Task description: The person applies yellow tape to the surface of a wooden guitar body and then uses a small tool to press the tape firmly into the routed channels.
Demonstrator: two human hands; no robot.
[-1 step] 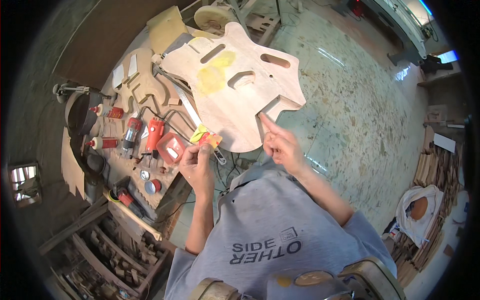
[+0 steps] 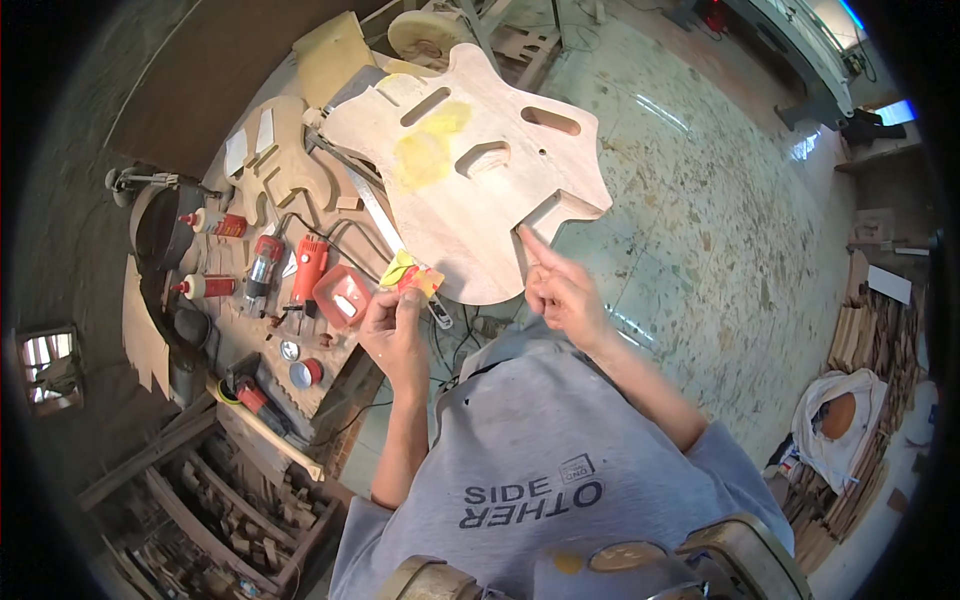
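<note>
A pale wooden guitar body (image 2: 440, 225) with cut-out cavities and yellow smears on its face lies at the table's edge. My right hand (image 2: 566, 298) points at it, the index fingertip touching the edge of the notch on its near right side. The other fingers are curled, with nothing visible in them. Between thumb and fingers, my left hand (image 2: 394, 335) pinches a small, crumpled red-and-yellow packet (image 2: 412, 273). This is just off the body's near left edge. Under the packet, the end of a metal ruler-like strip (image 2: 376, 212) is partly covered.
On the table (image 2: 325, 390) to the left stand a red tray (image 2: 342, 296), a red power tool (image 2: 310, 268), a glue bottle (image 2: 215, 222) and an open round tin (image 2: 300, 374). Another guitar body (image 2: 285, 160) lies behind them. Wood offcuts fill a rack (image 2: 185, 510) at lower left.
</note>
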